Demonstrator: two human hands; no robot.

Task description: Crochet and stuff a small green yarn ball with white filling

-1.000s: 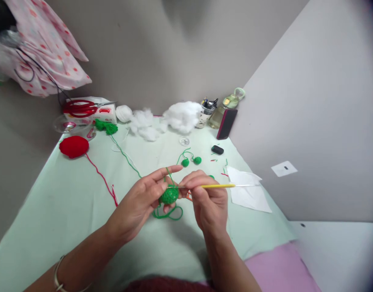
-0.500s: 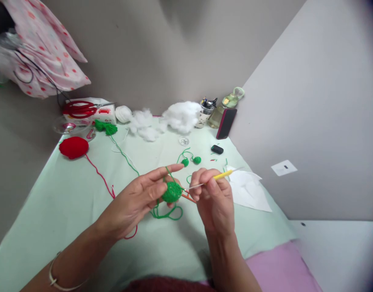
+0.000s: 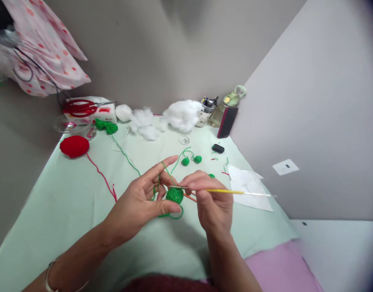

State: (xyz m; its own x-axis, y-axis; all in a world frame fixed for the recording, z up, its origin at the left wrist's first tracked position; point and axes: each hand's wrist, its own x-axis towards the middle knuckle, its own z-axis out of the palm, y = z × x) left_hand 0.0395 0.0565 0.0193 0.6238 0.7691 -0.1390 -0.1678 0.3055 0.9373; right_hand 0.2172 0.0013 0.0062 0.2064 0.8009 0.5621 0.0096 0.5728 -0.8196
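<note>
Green crocheted ball, centre, at the left hand, whose grip is unclear; its raised index finger seemingly tensions green yarn; the right hand clamps a yellow crochet hook.

A table covered with a pale green cloth stands against the walls. Along its far side, left to right, sit a white packet, a ball of white yarn, fluffy white stuffing, a cup of pens, a bottle and an upright dark phone. Nearer on the left lie a bundle of green yarn and a ball of red yarn, each trailing a strand. Toward the right are a small round dish, two little green balls, a small black object, thread scraps and white paper.
</note>
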